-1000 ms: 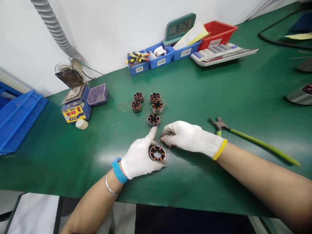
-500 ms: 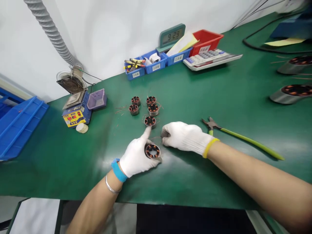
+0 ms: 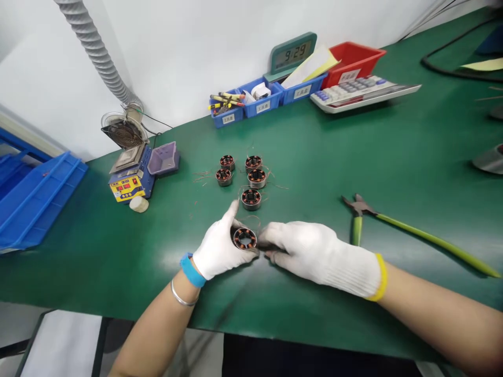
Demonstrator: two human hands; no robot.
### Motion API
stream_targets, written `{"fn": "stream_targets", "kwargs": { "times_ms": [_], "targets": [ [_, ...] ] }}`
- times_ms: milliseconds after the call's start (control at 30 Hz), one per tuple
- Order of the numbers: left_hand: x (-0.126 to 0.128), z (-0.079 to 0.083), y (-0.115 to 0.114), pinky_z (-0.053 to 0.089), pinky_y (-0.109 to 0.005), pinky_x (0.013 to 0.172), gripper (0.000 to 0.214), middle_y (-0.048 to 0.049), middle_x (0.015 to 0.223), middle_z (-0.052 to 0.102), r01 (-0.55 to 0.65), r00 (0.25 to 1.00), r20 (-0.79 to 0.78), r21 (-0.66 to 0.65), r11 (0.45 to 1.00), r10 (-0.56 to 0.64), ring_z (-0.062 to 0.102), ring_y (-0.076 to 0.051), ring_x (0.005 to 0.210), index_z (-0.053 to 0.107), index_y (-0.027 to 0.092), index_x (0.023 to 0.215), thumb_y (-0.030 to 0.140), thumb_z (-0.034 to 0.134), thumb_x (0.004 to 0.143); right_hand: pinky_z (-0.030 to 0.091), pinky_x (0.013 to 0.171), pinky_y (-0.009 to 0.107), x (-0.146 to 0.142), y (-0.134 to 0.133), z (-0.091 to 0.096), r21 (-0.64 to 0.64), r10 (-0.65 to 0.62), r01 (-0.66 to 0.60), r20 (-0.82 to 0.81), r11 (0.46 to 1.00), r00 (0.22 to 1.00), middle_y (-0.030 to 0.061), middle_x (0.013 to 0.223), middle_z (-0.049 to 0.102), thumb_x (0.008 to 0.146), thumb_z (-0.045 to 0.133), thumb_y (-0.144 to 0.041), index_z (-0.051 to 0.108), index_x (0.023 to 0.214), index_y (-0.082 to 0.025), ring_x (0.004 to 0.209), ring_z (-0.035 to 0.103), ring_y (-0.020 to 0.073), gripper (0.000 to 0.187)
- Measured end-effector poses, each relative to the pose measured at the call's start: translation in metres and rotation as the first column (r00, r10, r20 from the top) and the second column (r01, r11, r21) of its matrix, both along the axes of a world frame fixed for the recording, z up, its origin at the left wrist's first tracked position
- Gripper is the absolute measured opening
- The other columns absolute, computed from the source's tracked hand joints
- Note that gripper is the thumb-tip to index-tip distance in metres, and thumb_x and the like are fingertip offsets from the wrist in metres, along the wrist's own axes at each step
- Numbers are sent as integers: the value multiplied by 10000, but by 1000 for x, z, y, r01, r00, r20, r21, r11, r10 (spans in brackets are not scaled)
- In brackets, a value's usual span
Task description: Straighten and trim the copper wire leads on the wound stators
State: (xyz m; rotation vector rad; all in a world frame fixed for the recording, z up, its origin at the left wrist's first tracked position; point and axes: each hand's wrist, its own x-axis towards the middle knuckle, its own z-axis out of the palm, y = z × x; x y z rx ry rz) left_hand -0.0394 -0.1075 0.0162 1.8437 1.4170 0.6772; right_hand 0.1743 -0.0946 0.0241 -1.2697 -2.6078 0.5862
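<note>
My left hand (image 3: 220,248), in a white glove, is wrapped round a wound stator (image 3: 234,240), a metal ring with copper coils inside. It is held just over the green table, open face up. At the ring's right side are the bent fingers of my gloved right hand (image 3: 310,251); their tips are partly hidden, and what they pinch cannot be made out. Thin copper wire loops up behind the held stator. Beyond it stand several more stators, the nearest (image 3: 251,206) just past my left thumb, others (image 3: 257,184) farther back with loose wire ends.
Green-handled cutting pliers (image 3: 432,241) lie right of my right hand. At the back are blue bins (image 3: 263,108), a red bin (image 3: 353,63), a clock (image 3: 293,55) and a calculator (image 3: 361,94). Leftward stand a blue-and-yellow device (image 3: 131,183), a purple tray (image 3: 163,159) and a blue crate (image 3: 43,193).
My right hand has come down and nearer, up against the right side of the held stator. My left hand keeps its hold. The whole view has shifted slightly.
</note>
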Motion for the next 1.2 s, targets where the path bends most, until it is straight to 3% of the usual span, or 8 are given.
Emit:
{"fn": "stream_targets", "kwargs": {
  "times_ms": [133, 267, 433, 567, 800, 900, 1000, 1200],
  "targets": [
    [-1, 2, 2, 557, -348, 860, 1112, -47, 1021, 715, 16, 1000, 10, -41, 999, -16, 696, -229, 923, 191, 171, 1609, 205, 779, 665, 377, 587, 288, -5, -1, 3, -162, -103, 107, 32, 981, 994, 7, 995, 763, 864, 609, -248, 700, 1014, -279, 835, 702, 210, 178],
    [-2, 3, 3, 555, -355, 856, 1107, -34, 1001, 714, 59, 998, -4, -11, 998, -59, 697, -228, 897, 206, 175, 1607, 226, 789, 668, 283, 542, 278, -3, -2, -1, 24, -211, 209, 94, 978, 973, 48, 1167, 719, 886, 603, -335, 619, 1265, -288, 919, 689, 245, 382],
    [-2, 2, 3, 557, -347, 845, 1079, -31, 997, 710, 45, 999, -2, 3, 999, -45, 700, -224, 889, 233, 178, 1601, 232, 788, 676, 184, 516, 325, -7, -4, 3, 150, -43, -1, 290, 989, 956, 76, 1086, 709, 1001, 454, -350, 657, 1172, -252, 829, 681, 234, 283],
    [-2, 2, 4, 552, -358, 855, 1099, -46, 1013, 707, 35, 999, -10, -16, 999, -35, 696, -234, 907, 228, 166, 1605, 259, 804, 673, 214, 535, 336, -13, 2, 10, 121, 37, -80, 320, 989, 947, 93, 953, 702, 959, 505, -311, 677, 1036, -208, 767, 662, 253, 215],
    [-3, -1, 6, 527, -409, 959, 1083, -91, 1134, 705, -16, 978, 205, -111, 994, 39, 682, -249, 992, 317, 166, 1566, 245, 846, 624, 340, 593, 290, -16, 8, 6, -4, -104, 105, 123, 994, 987, 30, 937, 727, 918, 525, -269, 693, 987, -252, 821, 662, 211, 182],
    [-6, 3, 9, 539, -415, 966, 807, -166, 1279, 663, -3, 881, 464, -198, 980, 96, 665, -283, 1108, 523, 134, 1401, 266, 816, 660, 362, 605, 281, -12, 8, 7, -16, -145, 147, 68, 989, 987, 13, 952, 727, 907, 525, -269, 692, 984, -267, 828, 656, 202, 184],
    [-7, 8, 11, 535, -386, 972, 286, -159, 1194, 709, 48, 849, 522, -235, 971, 85, 658, -291, 1133, 715, 132, 941, 306, 778, 723, 360, 626, 295, -12, 3, 5, 8, -32, 31, 55, 999, 998, 29, 868, 709, 898, 524, -265, 683, 924, -250, 772, 630, 203, 162],
    [-6, 5, 13, 538, -297, 636, 199, -63, 771, 708, -28, 799, 527, -446, 895, 288, 653, -174, 655, 667, 147, 802, 312, 721, 704, 284, 561, 313, -17, -13, -7, 113, 257, -258, 25, 960, 966, 34, 767, 648, 852, 528, -252, 658, 827, -234, 634, 554, 185, 133]
  ]
}}
